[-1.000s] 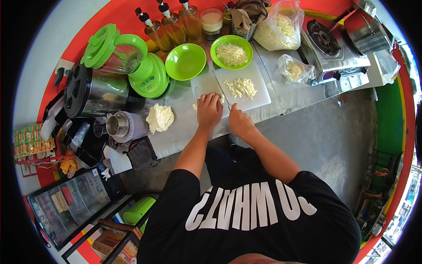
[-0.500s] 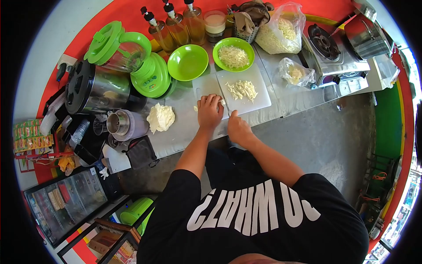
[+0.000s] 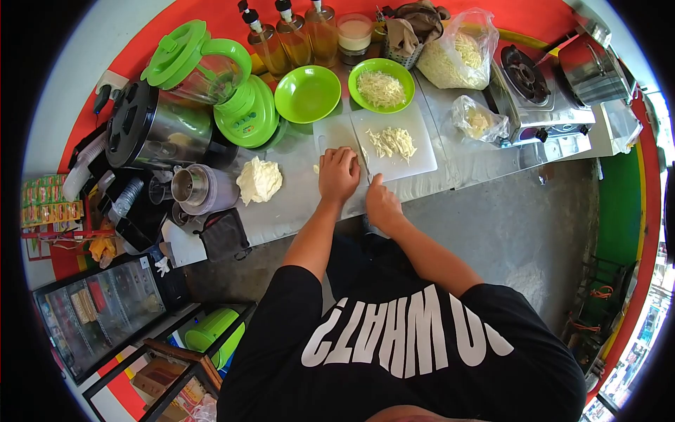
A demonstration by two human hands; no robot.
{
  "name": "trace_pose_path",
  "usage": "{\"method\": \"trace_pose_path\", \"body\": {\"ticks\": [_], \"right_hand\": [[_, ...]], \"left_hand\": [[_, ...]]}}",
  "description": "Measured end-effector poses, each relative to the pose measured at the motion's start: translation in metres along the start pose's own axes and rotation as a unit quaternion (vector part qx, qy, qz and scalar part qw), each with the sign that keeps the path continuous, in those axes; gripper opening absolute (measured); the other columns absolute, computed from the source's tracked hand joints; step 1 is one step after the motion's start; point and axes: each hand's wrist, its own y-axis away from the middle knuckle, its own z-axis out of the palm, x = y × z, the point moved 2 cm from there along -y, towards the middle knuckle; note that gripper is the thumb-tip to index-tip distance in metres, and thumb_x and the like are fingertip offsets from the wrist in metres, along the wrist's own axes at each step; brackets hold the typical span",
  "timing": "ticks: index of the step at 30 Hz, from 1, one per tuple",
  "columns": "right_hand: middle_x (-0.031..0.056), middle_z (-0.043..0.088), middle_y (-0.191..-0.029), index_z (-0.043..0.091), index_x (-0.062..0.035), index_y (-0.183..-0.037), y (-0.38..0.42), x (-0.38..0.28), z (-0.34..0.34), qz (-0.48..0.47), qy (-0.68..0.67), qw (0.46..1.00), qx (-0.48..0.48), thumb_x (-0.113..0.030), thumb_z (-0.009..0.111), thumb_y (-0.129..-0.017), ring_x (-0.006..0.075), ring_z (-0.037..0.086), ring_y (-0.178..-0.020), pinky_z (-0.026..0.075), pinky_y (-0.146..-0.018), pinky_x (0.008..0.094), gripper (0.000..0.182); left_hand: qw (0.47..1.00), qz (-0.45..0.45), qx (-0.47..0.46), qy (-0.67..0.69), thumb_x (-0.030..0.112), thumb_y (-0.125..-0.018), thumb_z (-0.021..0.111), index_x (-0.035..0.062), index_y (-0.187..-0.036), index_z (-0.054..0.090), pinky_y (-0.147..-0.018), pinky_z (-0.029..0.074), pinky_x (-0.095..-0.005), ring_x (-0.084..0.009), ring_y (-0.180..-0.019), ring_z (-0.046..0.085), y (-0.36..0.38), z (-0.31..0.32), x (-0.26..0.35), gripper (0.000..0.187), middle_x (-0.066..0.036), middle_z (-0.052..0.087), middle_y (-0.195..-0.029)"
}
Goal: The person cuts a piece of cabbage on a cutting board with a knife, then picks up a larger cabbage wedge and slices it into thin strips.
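My right hand (image 3: 383, 207) is closed around the handle of a knife (image 3: 364, 160), at the near edge of a white cutting board (image 3: 422, 130). The blade points away from me over the board. My left hand (image 3: 339, 174) lies just left of the blade with fingers curled down and pressed together; whatever is under them is hidden. On the board, right of the knife, sits a loose pile of pale shredded food (image 3: 391, 143). A lump of whitish food (image 3: 259, 180) rests on the metal counter to the left.
Behind the board stand a green bowl (image 3: 307, 94) and a green plate (image 3: 412, 84) of pale shreds. A green blender (image 3: 246, 116) is at left, with pump bottles (image 3: 297, 41) behind. On the right are a bag of shreds (image 3: 458, 62), a smaller bag (image 3: 479, 119) and a stove (image 3: 545, 116).
The whole view has shifted slightly. The small pale bit that showed beside my left fingers is no longer visible. Both hands keep nearly the same places.
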Motion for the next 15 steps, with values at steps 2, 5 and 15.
{"method": "trace_pose_path", "body": {"ticks": [2,5,15], "right_hand": [[0.0386,0.067,-0.105,0.038,0.0073,-0.115,-0.008,-0.003,-0.005,0.000,-0.010,1.000,0.002,0.001,0.056,-0.090,0.0536,0.067,-0.104,0.054,-0.090,0.0559,0.031],[0.0392,0.067,-0.105,0.037,0.0078,-0.116,-0.007,-0.007,-0.009,-0.018,-0.005,1.000,0.008,0.002,0.058,-0.089,0.0534,0.067,-0.103,0.055,-0.090,0.0562,0.034],[0.0390,0.067,-0.105,0.038,0.0084,-0.117,-0.015,-0.007,-0.009,-0.027,0.005,1.000,0.005,0.002,0.057,-0.088,0.0528,0.067,-0.103,0.054,-0.091,0.0566,0.035]], "left_hand": [[1.000,0.001,0.008,0.006,0.010,-0.083,0.069,0.0099,-0.096,0.066,-0.087,0.044,-0.0413,-0.0293,-0.100,0.058,0.000,-0.001,0.000,0.013,-0.002,0.068,-0.106],[1.000,-0.002,0.016,0.004,0.010,-0.083,0.069,0.0090,-0.095,0.065,-0.087,0.044,-0.0408,-0.0296,-0.099,0.058,-0.001,0.000,0.000,0.013,-0.002,0.068,-0.105],[0.999,0.013,0.038,0.026,0.007,-0.083,0.069,0.0066,-0.092,0.065,-0.084,0.049,-0.0420,-0.0327,-0.093,0.059,-0.002,-0.001,0.000,0.010,-0.005,0.069,-0.102]]}}
